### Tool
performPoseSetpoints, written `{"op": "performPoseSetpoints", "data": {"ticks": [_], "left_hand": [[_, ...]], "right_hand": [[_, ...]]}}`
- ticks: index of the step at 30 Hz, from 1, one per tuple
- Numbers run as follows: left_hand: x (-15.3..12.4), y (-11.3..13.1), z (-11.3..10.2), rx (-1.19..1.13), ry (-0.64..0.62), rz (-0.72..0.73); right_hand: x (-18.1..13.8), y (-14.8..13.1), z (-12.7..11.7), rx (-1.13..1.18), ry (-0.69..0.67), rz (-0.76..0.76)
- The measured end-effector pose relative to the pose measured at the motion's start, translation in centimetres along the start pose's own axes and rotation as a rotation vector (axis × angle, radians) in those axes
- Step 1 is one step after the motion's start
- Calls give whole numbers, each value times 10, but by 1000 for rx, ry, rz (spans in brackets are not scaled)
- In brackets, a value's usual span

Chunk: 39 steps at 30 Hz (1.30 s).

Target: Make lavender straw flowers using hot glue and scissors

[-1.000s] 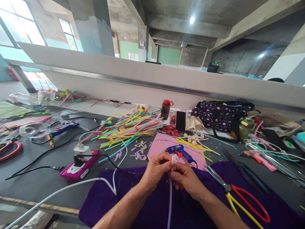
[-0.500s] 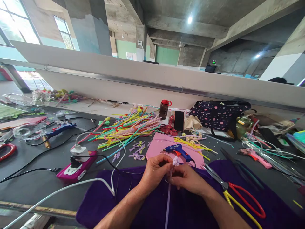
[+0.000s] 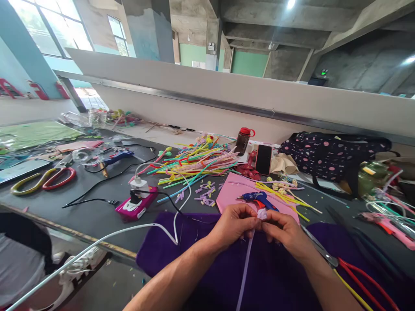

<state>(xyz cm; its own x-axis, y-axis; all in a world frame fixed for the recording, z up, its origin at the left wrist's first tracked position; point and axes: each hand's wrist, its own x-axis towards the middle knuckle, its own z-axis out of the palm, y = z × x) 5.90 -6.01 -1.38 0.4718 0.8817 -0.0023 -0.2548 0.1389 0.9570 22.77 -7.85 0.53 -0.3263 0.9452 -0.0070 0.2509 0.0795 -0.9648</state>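
Note:
A small lilac fuzzy flower (image 3: 262, 214), seemingly bent from pipe cleaner, is pinched between both sets of fingertips. Its long lilac stem (image 3: 245, 272) hangs down over the dark purple cloth (image 3: 155, 255). My left hand (image 3: 236, 224) is closed on the flower's left side, thumb against finger. My right hand (image 3: 285, 231) grips it from the right, and some of its fingers are hidden. Just beyond the hands, a blue glue gun (image 3: 256, 197) lies on a pink sheet (image 3: 231, 190). Scissors (image 3: 359, 272) with red and yellow handles lie beside my right forearm.
A pile of coloured pipe cleaners (image 3: 194, 162), short lilac pieces (image 3: 205, 198) and a magenta power strip (image 3: 136, 207) with cables lie left of centre. Behind stand a red-capped bottle (image 3: 242, 142), a phone (image 3: 263, 160) and a patterned bag (image 3: 333, 155). A pink glue gun (image 3: 392, 229) lies right.
The view has swung left, bringing more of the left table and a person's shoe into sight. Both hands still hold the flower, with the right hand's fingers now closer around its head.

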Motion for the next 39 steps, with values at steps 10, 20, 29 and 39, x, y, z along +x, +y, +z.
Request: {"op": "performPoseSetpoints", "data": {"ticks": [10,20,29,39], "left_hand": [[0,2,2,-32,-15,-17],[3,4,-2,-58,24,-44],[4,8,-1,-27,-31,-197],[7,7,-1,27,-26,-202]], "right_hand": [[0,7,-5,14,142,1],[3,5,-1,54,133,-82],[5,10,-7,127,294,-144],[3,5,-8,126,244,-212]]}}
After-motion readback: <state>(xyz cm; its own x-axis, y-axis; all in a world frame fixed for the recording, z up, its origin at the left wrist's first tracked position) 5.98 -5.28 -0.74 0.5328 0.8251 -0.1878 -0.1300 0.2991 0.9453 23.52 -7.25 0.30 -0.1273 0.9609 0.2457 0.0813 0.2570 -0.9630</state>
